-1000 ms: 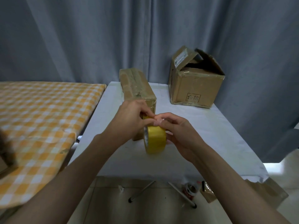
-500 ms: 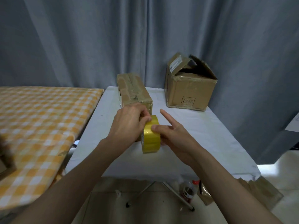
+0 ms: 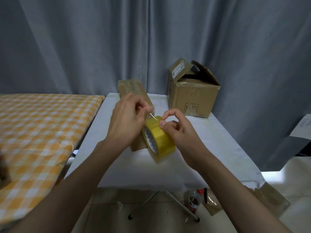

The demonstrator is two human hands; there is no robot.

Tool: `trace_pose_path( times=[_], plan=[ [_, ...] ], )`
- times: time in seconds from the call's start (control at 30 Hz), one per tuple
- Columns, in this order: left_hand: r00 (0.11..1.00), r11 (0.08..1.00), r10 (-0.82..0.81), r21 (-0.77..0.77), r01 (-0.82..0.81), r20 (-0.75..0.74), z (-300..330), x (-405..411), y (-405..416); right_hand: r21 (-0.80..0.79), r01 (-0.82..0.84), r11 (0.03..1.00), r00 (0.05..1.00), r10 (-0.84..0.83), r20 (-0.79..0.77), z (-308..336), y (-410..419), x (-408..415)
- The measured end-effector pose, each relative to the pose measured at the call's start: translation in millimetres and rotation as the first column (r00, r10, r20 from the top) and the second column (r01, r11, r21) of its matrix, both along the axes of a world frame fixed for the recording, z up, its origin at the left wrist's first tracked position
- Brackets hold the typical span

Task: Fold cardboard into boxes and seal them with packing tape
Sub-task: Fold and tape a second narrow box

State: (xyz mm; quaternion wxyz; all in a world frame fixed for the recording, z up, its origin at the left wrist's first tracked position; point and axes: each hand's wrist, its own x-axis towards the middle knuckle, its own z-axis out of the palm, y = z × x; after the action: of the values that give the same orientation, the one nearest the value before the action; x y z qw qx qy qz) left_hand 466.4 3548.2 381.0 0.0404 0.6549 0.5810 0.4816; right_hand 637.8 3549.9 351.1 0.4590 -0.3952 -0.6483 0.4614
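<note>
The right hand (image 3: 178, 132) curls round the yellow tape (image 3: 159, 138), held above the middle of the table (image 3: 218, 140). The left hand (image 3: 126, 121) pinches the loose end (image 3: 152, 116) — pull too hard and it may tear or stick back. The long box (image 3: 134, 91) waits behind, at the back edge.
</note>
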Motion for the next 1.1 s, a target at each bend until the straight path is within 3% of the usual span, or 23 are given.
trace_pose_path(
  times=[0.23,0.4,0.47,0.6,0.73,0.87,0.93,0.97,1.03,1.1],
  plan=[
    [0.998,0.984,-0.057,-0.172,0.049,-0.039,-5.3,7.6,12.8,0.046,-0.009,0.999,0.999,0.006,0.048,13.8,1.7,18.9],
    [0.986,0.997,0.027,-0.067,-0.039,-0.164,-12.2,0.9,22.7,0.162,0.114,0.98,0.947,-0.157,0.28,11.8,20.8,42.1],
    [0.969,0.996,0.05,-0.054,-0.065,-0.241,-13.8,-11.3,30.8,0.201,0.172,0.964,0.901,-0.237,0.365,4.6,30.2,50.0],
    [0.962,0.978,-0.017,-0.204,-0.041,-0.272,-22.3,-34.9,43.9,0.252,0.201,0.947,0.752,-0.314,0.58,-14.5,42.5,57.7],
    [0.957,0.98,-0.014,-0.192,-0.044,-0.289,-32.2,-40.5,49.8,0.23,0.178,0.957,0.621,-0.29,0.728,-30.0,48.8,58.1],
    [0.947,0.983,-0.011,-0.175,-0.048,-0.32,-30.9,-39.4,49.6,0.172,0.159,0.972,0.556,-0.232,0.798,-34.2,48.2,49.9],
    [0.935,0.987,-0.002,-0.15,-0.055,-0.355,-26.8,-34.6,43.9,0.219,0.196,0.956,0.602,-0.293,0.742,-25.7,46.2,41.5],
    [0.92,0.99,0.014,-0.122,-0.066,-0.391,-23.5,-30.0,38.9,0.264,0.218,0.94,0.684,-0.339,0.646,-19.7,44.2,35.4],
    [0.872,0.994,0.076,-0.031,-0.105,-0.484,-16.1,-17.0,25.4,0.267,0.258,0.928,0.871,-0.343,0.351,-5.6,38.1,20.6],
    [0.807,0.987,0.157,0.062,-0.149,-0.57,-12.1,-3.1,11.0,0.099,0.244,0.965,0.965,-0.251,0.073,6.2,31.9,6.3]
  ],
)
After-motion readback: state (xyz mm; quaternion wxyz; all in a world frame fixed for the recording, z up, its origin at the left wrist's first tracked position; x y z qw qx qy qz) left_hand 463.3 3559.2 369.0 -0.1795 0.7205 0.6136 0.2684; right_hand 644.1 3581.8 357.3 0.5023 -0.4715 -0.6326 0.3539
